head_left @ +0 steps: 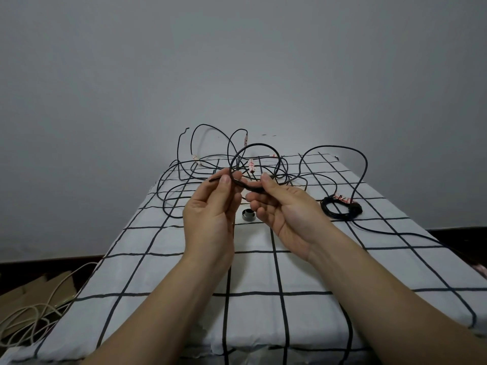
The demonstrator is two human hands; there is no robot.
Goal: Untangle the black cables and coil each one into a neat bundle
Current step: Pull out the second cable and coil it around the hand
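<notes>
Left hand (pixel 210 209) and right hand (pixel 288 210), raised over the table (pixel 253 270), each pinch one black cable (pixel 246 187) between thumb and fingers (pixel 225 180); its loop arches above them. Tangled cables (pixel 200 169) lie beyond the fingers, and a coiled bundle (pixel 340 209) lies to their right.

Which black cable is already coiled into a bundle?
The coiled cable right of the right hand; the tangled cables behind lie in loose loops.
</notes>
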